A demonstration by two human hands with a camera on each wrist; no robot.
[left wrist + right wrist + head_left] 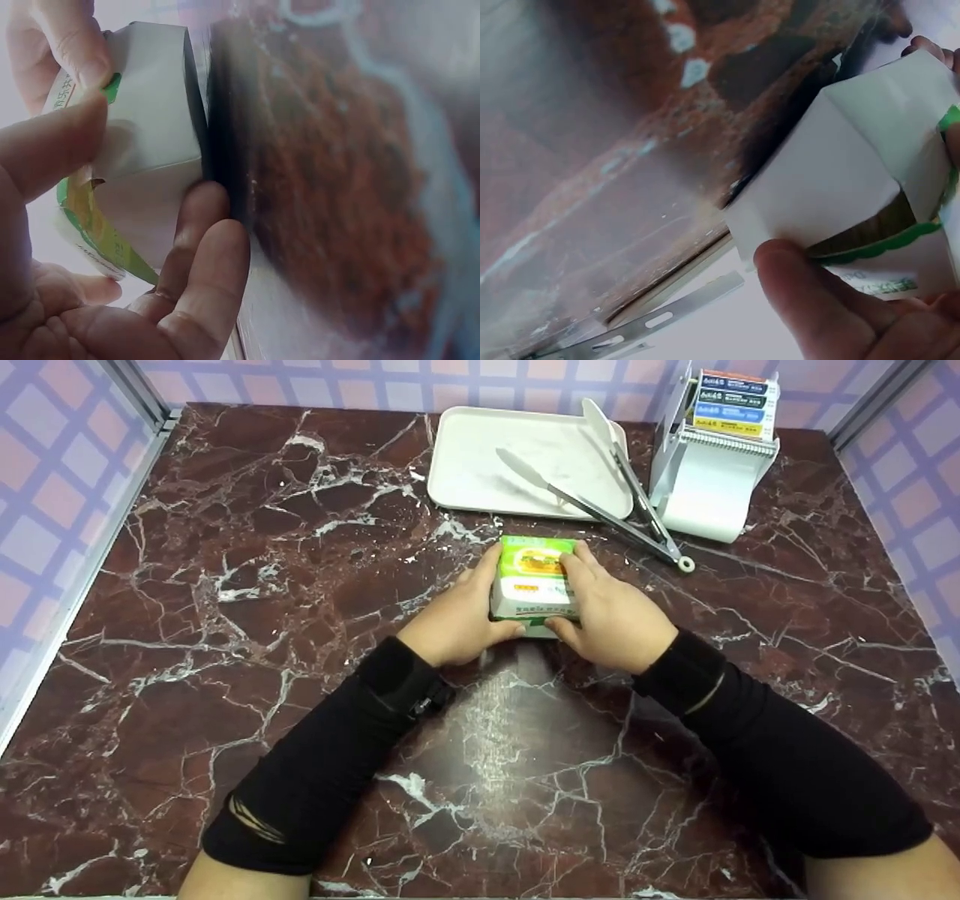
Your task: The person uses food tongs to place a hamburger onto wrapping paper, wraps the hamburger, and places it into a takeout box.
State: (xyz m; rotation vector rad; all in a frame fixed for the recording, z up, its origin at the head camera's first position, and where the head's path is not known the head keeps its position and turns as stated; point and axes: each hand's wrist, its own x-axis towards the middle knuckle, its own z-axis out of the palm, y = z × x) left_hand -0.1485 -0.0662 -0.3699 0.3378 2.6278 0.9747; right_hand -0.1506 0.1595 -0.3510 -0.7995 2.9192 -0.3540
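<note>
A small green and white burger box [534,585] with a burger picture on its lid stands near the middle of the table, its lid closed down. My left hand [459,611] grips its left side, thumb at the front edge. On the opposite side my right hand [619,611] holds it, fingertips on the lid and thumb along the front. In the left wrist view the white side walls of the box [154,97] show close over the tabletop. A narrow gap is visible below the green lid edge of the box [817,165] in the right wrist view.
Behind the box lies a cream tray [480,472] with pale crumbs in front of it. Metal tongs [600,514] rest across its right side, handle end on the table. A dispenser [720,457] with stacked labelled boxes and white paper stands at the back right.
</note>
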